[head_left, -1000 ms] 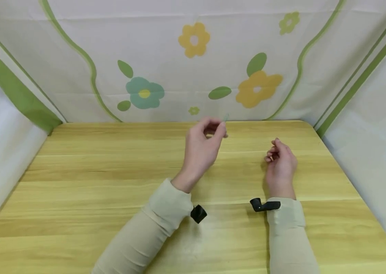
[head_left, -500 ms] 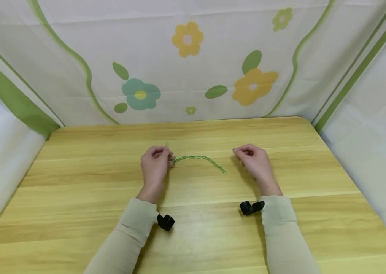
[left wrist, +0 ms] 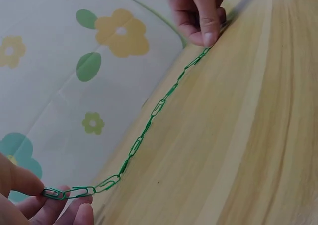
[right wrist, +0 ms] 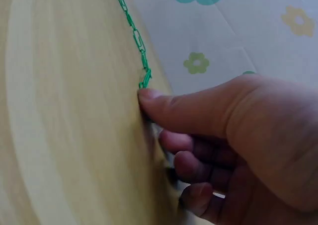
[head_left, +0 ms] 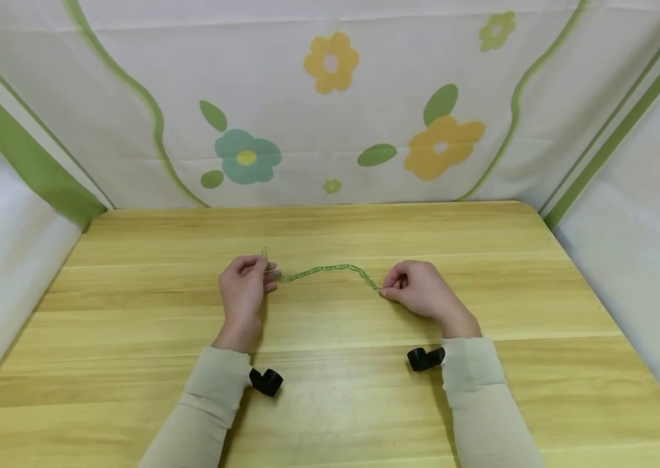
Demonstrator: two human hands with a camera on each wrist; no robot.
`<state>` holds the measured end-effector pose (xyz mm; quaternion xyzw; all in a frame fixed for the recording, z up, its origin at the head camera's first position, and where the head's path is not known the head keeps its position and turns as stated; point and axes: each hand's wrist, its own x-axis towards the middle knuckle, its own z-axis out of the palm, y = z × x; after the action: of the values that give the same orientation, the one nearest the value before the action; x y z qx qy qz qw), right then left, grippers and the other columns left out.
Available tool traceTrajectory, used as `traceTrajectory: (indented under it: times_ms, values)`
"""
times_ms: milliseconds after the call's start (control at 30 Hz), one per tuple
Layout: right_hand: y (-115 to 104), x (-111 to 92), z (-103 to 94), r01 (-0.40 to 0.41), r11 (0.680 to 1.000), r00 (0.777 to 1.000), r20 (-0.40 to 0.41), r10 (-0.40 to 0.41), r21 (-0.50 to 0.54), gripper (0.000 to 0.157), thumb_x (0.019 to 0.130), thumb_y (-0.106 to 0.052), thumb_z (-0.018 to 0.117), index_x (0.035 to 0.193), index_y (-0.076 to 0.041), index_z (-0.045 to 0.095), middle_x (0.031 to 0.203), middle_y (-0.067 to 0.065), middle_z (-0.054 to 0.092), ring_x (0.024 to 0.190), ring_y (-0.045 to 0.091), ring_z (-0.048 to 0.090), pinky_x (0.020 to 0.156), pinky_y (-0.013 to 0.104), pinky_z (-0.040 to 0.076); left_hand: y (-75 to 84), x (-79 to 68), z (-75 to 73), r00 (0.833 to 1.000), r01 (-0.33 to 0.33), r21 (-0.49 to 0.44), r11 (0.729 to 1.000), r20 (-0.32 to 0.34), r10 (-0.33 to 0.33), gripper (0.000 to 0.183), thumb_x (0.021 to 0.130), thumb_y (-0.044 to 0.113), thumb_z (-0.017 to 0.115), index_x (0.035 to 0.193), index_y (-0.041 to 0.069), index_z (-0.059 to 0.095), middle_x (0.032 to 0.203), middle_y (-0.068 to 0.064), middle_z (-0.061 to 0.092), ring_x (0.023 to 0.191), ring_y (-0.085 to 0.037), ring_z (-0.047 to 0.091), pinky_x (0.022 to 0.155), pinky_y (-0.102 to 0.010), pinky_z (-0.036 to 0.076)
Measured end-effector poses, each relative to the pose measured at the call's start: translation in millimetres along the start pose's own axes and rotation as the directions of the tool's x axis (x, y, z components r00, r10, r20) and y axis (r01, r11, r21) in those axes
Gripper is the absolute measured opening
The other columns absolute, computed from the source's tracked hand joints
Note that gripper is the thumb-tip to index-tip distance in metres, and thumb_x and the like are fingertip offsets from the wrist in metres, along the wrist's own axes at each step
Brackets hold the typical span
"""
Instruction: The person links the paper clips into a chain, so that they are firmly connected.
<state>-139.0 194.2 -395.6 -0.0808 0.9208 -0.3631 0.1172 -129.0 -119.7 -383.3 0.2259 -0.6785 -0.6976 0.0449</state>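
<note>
A chain of linked green paper clips (head_left: 330, 267) runs in a curve across the wooden table between the two hands. My left hand (head_left: 243, 286) pinches its left end between thumb and fingers, and a bit of clip sticks up past the fingertips. In the left wrist view, the last links of the paper clip chain (left wrist: 79, 191) lie over the lower fingers. At the other end, my right hand (head_left: 423, 289) pinches the final link close over the table. The right thumb (right wrist: 171, 108) hides most of that link in the right wrist view.
The wooden table (head_left: 330, 403) ends at the back against a white cloth (head_left: 283, 78) printed with flowers. White cloth walls with green bands stand at both sides. A small black camera (head_left: 268, 382) juts from the left cuff, another black camera (head_left: 423, 359) from the right.
My left hand has come left and down from the back of the table, laying out the chain. My right hand has moved left and now pinches the chain's right end.
</note>
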Motion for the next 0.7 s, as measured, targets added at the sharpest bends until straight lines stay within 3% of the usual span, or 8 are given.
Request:
traceTrajectory:
  times_ms: [167,300,400,567,700]
  values:
    - [2.0,-3.1,-6.1,0.024,0.999,0.999,0.030,-0.022,-0.039,0.010,0.102,-0.021,0.075,0.097,-0.013,0.072,0.089,0.003,0.069,0.081,0.017,0.060,0.077,0.031,0.049,3.6,3.8,-8.5,0.997,-0.026,-0.101,0.995,-0.076,0.018,0.025,0.111,0.015,0.061,0.128,-0.003,0.063,0.100,-0.004,0.075,0.083,-0.013,0.078,0.075,-0.026,0.065]
    - [10.4,-2.7,-8.9,0.006,0.994,0.999,0.031,-0.009,0.106,0.011,0.106,-0.019,0.070,0.105,-0.009,0.068,0.094,0.008,0.070,0.082,0.019,0.067,0.076,0.031,0.055,6.8,6.0,-14.3,0.991,-0.032,-0.169,0.985,-0.131,0.010,0.020,0.111,0.015,0.061,0.124,0.000,0.062,0.095,0.000,0.075,0.082,-0.010,0.080,0.075,-0.024,0.065]
    - [15.0,0.2,-6.9,-0.002,0.970,0.999,0.038,-0.007,0.244,0.015,0.107,-0.018,0.069,0.111,-0.004,0.065,0.097,0.013,0.071,0.081,0.021,0.071,0.073,0.031,0.061,6.6,5.8,-16.0,0.989,-0.048,-0.175,0.983,-0.145,0.022,0.018,0.110,0.016,0.062,0.121,0.002,0.064,0.093,0.003,0.075,0.084,-0.010,0.080,0.078,-0.025,0.065]
    - [14.2,4.1,-2.3,0.022,0.931,0.999,-0.046,-0.006,0.365,0.019,0.105,-0.022,0.073,0.115,-0.005,0.070,0.098,0.015,0.073,0.083,0.023,0.070,0.076,0.031,0.060,6.2,-1.5,-10.8,0.987,-0.153,-0.098,0.983,-0.055,0.148,0.023,0.110,0.022,0.065,0.123,0.004,0.068,0.102,0.005,0.076,0.097,-0.011,0.077,0.095,-0.035,0.062]
    - [2.3,5.1,0.7,0.051,0.871,0.994,-0.110,0.003,0.489,0.022,0.101,-0.026,0.079,0.115,-0.009,0.075,0.104,0.006,0.074,0.089,0.021,0.067,0.078,0.030,0.058,14.3,-18.3,4.1,0.966,-0.245,0.004,0.970,0.084,0.244,0.021,0.109,0.021,0.067,0.122,0.005,0.072,0.109,-0.003,0.077,0.101,-0.014,0.074,0.099,-0.036,0.059]
